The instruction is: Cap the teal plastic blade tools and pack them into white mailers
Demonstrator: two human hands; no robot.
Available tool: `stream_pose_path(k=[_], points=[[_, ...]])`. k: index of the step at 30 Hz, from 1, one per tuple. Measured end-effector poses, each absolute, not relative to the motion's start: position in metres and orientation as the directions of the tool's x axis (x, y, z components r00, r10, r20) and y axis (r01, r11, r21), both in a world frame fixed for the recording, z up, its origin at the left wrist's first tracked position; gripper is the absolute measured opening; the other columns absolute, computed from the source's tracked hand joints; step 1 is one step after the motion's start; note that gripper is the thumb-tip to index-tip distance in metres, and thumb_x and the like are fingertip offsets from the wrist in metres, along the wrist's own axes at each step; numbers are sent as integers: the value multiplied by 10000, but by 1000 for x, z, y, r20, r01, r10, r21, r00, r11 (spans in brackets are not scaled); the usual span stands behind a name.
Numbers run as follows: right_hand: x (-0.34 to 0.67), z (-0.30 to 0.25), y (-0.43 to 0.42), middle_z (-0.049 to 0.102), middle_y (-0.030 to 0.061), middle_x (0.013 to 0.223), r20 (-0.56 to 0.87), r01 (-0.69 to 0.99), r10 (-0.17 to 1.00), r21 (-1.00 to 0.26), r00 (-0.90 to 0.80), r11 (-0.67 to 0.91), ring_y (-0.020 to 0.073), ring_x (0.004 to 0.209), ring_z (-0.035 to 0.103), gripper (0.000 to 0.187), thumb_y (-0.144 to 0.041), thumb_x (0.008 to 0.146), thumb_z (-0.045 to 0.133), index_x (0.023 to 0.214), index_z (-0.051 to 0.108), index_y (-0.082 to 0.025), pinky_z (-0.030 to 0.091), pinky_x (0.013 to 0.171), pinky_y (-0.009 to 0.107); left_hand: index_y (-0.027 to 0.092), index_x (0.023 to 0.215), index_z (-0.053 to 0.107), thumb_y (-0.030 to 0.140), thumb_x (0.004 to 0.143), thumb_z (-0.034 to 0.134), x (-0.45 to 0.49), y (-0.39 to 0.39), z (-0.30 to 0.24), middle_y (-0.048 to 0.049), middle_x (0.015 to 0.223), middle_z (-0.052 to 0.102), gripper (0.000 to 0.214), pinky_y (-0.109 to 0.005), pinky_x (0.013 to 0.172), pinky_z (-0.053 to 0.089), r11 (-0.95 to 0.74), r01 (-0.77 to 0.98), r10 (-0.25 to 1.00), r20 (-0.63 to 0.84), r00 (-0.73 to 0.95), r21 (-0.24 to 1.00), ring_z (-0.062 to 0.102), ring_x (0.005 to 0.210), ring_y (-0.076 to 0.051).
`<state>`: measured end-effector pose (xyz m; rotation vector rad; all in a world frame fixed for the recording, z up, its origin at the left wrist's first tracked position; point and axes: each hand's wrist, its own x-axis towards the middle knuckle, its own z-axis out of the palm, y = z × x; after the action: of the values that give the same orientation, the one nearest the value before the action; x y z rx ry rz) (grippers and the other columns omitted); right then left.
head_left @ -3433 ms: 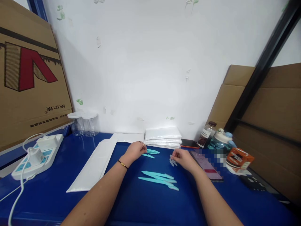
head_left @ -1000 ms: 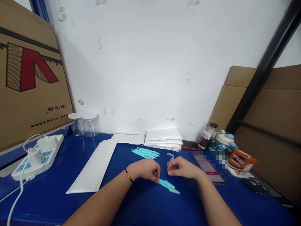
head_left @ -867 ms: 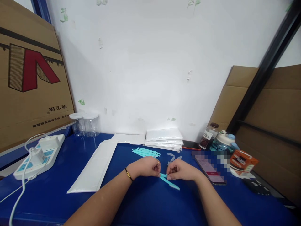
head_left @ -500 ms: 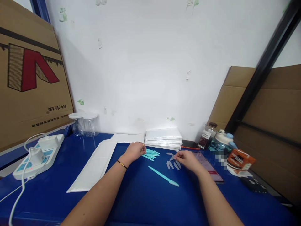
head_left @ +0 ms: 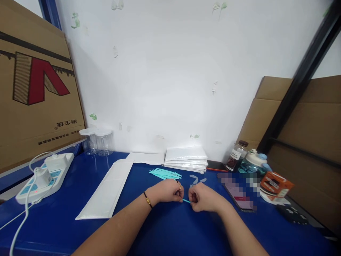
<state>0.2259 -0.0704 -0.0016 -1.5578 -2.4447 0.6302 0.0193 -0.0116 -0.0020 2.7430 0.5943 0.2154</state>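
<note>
Grip of left hand (head_left: 169,191) and right hand (head_left: 204,196) is closed on one turquoise stick (head_left: 186,201), two jars (head_left: 104,144) beyond.

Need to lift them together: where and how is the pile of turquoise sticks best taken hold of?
Probably across the middle of the piled turquoise sticks, coming from above and pinching the near and far sides: they lie flat on the blue table, long, thin and roughly parallel, running mostly left to right.
</note>
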Motion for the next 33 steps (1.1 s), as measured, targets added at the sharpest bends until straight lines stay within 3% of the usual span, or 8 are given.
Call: stream_pose_path(k=[4,10,16,19,23,27,33], points=[[224,1,-68,619,-19,632,-24,816,896,-424,-444,392,99,552,529,100,-128,660,553,714,619,-179,318,490,181,217,795,654,252,778,600,20,-7,-6,15,778,656,67,-218,616,373,-873,435,471,150,869,220,569,702,-133],[228,12,-68,627,5,714,137,789,907,-453,-397,414,118,617,533,111,-169,769,497,760,606,-185,346,540,200,231,814,653,222,817,549,15,1,7,21,835,679,104,-247,739,372,-880,450,475,250,844,153,586,821,-148],[266,3,-57,649,28,702,119,832,961,-482,-248,275,148,622,559,146,-203,774,493,760,634,-169,384,558,225,221,776,663,235,825,531,-14,27,7,-7,825,674,142,-294,809,383,-733,668,677,233,698,129,575,864,-180],[283,-6,-49,672,48,736,83,839,980,-506,-182,199,175,655,585,192,-262,777,508,805,670,-164,415,585,249,240,974,646,329,802,577,-26,39,-3,-31,1022,642,205,-304,857,406,-702,692,711,233,664,171,545,990,-208],[292,-13,-40,676,73,918,220,856,968,-470,-122,215,204,858,605,252,-251,812,452,882,679,-167,437,777,291,246,1333,407,480,856,474,-22,42,-20,-65,1363,443,535,-333,1038,296,-781,582,624,259,737,226,363,1265,-221],[297,-20,-34,664,77,969,283,875,957,-448,-58,185,200,913,598,258,-214,828,428,909,668,-166,428,827,287,274,1405,279,524,911,294,-7,34,-29,-55,1465,303,554,-443,1099,153,-761,604,640,124,758,236,203,1364,-238],[285,-27,-28,656,59,970,368,880,926,-407,-89,246,197,944,565,253,-253,840,459,949,676,-183,408,841,281,234,1432,220,565,892,272,12,-24,-29,-108,1494,203,635,-507,1084,141,-708,664,685,9,728,241,155,1375,-289]])
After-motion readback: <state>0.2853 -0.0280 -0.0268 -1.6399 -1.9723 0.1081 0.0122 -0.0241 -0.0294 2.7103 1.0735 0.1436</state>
